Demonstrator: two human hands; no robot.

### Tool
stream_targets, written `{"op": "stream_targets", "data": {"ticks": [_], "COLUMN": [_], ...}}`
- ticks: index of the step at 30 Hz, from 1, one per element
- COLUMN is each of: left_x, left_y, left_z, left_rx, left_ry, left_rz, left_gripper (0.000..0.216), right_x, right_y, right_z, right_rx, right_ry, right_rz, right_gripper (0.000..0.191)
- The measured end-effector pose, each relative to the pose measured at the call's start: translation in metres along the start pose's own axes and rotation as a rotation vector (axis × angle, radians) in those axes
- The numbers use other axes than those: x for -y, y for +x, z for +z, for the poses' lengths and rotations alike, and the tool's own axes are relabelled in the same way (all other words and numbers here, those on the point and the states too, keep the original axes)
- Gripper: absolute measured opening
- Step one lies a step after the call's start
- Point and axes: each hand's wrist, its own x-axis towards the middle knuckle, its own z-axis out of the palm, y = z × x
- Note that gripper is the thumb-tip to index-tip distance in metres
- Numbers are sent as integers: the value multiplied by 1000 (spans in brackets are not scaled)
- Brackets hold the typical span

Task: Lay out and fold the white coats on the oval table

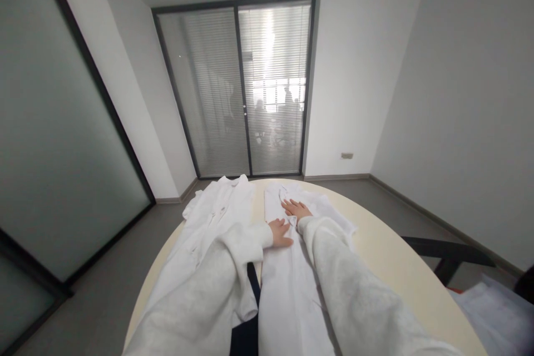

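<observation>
Two white garments lie on a round cream table. One white garment is spread at the left. A second, folded into a long strip, runs down the middle. My left hand rests flat on the folded strip, fingers together. My right hand lies flat a little farther along the same strip, fingers spread. Both arms wear pale fleece sleeves. Neither hand grips anything.
A dark strap or cloth shows between the garments near me. A black chair stands at the table's right, with pale fabric beyond it. Glass doors with blinds face me; a frosted glass wall is at the left.
</observation>
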Motion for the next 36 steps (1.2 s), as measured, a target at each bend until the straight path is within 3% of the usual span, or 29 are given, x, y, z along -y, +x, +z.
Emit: {"op": "stream_targets", "data": {"ticks": [3,8,13,16,19,21,23,25,26,31,36], "left_x": [-23,-39,-46,-50,-48,-44,-40,-40,-42,-60,-79], "left_y": [-27,-53,-54,-56,-69,-86,-108,-129,-139,-172,-182], "left_z": [18,38,40,30,7,-10,-20,-22,-20,-5,5], "left_rx": [12,-162,-178,-176,-104,-14,115,321,359,244,271], "left_ry": [10,24,32,55,57,47,64,42,36,52,-15], "left_rz": [59,76,38,46,77,58,-5,29,54,109,94], "left_gripper": [83,75,73,72,65,45,37,33,33,39,46], "right_x": [5,24,47,54,53,50,46,43,41,36,36], "right_y": [6,-4,-43,-64,-73,-70,-63,-54,-50,-30,-24], "right_z": [-8,-28,-21,-10,-4,-2,-1,1,2,4,5], "right_rx": [-20,-98,-49,-9,14,20,29,36,37,26,-14], "right_ry": [-9,68,90,71,50,39,28,21,19,24,18], "right_rz": [60,89,-7,-42,-63,-66,-62,-53,-48,-21,22], "right_gripper": [47,46,42,47,51,52,53,53,53,52,50]}}
